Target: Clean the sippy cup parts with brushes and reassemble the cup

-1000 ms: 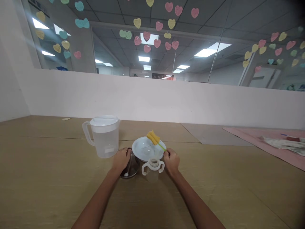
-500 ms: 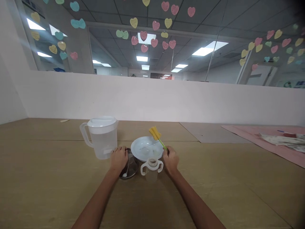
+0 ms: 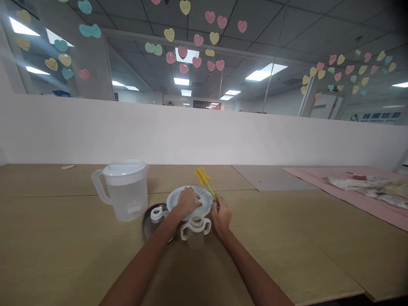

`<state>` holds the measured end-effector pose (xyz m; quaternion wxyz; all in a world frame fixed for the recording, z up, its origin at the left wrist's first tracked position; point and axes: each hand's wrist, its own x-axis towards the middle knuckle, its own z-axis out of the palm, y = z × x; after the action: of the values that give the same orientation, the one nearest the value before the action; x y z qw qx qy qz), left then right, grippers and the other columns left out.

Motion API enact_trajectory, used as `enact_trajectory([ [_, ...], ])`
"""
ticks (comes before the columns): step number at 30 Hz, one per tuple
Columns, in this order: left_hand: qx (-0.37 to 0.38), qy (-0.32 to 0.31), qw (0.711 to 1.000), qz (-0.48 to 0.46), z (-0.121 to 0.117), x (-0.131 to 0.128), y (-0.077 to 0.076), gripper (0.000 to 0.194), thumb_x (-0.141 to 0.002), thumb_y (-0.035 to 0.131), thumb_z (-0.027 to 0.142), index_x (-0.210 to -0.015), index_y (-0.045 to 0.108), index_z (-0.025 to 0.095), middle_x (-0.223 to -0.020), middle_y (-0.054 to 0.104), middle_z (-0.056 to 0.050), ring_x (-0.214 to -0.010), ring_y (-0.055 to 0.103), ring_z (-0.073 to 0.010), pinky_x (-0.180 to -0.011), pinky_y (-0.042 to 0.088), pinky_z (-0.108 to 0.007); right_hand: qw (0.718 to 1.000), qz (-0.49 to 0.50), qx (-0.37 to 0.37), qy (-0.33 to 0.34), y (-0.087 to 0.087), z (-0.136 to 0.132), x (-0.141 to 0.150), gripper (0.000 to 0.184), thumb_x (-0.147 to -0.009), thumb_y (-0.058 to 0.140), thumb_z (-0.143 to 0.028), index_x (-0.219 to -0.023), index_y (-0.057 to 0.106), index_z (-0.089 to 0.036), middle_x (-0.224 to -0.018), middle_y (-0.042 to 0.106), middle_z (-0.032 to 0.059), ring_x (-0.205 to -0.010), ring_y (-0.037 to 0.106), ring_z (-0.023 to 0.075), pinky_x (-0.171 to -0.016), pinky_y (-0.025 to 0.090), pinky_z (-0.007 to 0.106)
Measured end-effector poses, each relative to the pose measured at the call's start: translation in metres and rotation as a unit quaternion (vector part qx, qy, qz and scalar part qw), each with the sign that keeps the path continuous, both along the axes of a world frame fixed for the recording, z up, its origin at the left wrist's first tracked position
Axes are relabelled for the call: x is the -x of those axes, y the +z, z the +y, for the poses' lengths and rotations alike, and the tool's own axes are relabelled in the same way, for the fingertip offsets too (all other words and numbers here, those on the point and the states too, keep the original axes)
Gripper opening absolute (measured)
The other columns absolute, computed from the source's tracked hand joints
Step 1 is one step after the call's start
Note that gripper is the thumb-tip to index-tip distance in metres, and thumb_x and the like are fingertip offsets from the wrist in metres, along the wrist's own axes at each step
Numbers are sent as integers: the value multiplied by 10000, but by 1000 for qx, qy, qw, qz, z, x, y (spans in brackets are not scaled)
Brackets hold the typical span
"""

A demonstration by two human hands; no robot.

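My right hand [image 3: 222,216] is closed around the green handle of a sponge bottle brush [image 3: 202,176], its yellow sponge head tilted up to the left. Over the white plate [image 3: 207,206] reaches my left hand [image 3: 188,199], fingers apart and nothing visible in them. The hand and forearm hide part of the plate. In front of the plate stands an open clear baby bottle [image 3: 195,238] with two white handles. A round metal tray [image 3: 147,227], partly behind my left forearm, carries a white ring-shaped bottle part [image 3: 156,213].
A clear lidded pitcher [image 3: 127,197] with water stands left of the tray. At the far right, a pink cloth [image 3: 302,176] bears crumpled white pieces [image 3: 353,185]. A white wall [image 3: 204,136] with a window above it borders the table's back.
My left hand has moved right, from the metal tray to over the plate, uncovering the white ring-shaped part. My right hand still holds the brush. The view has shifted slightly right.
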<state>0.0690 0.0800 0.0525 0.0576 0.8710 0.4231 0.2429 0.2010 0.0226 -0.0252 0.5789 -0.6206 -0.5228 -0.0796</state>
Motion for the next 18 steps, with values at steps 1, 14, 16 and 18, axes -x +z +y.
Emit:
enact_trajectory([
  [1, 6, 6, 1000, -3, 2, -2, -2, 104, -575, 741, 226, -667, 716, 186, -862, 657, -94, -928, 558, -274, -841, 399, -373, 1000, 0, -2, 3, 1, 0, 0, 393, -820, 322, -256, -1097, 580, -153, -985, 639, 88, -878, 566, 193, -760, 411, 288],
  [14, 129, -32, 926, -355, -22, 87, 31, 323, -711, 540, 417, -891, 593, 154, -897, 650, -50, -833, 588, -184, -758, 457, -273, 992, -85, -87, 41, 0, -7, 1, 318, -742, 371, -182, -845, 671, -148, -790, 680, 72, -722, 602, 169, -694, 443, 260],
  [16, 132, -27, 922, -364, -29, 97, 23, 276, -702, 526, 405, -837, 579, 170, -828, 636, -25, -787, 579, -174, -719, 453, -260, 990, -115, -74, 32, -1, -7, 0, 316, -749, 370, -183, -826, 675, -154, -756, 673, 67, -692, 594, 165, -666, 433, 252],
  [18, 100, 1, 931, -352, -33, 108, 10, 228, -719, 476, 380, -786, 565, 181, -764, 616, -10, -741, 560, -164, -687, 440, -251, 989, -138, -54, 16, -2, -6, -1, 314, -756, 368, -186, -809, 676, -156, -729, 665, 62, -668, 583, 161, -636, 417, 246],
])
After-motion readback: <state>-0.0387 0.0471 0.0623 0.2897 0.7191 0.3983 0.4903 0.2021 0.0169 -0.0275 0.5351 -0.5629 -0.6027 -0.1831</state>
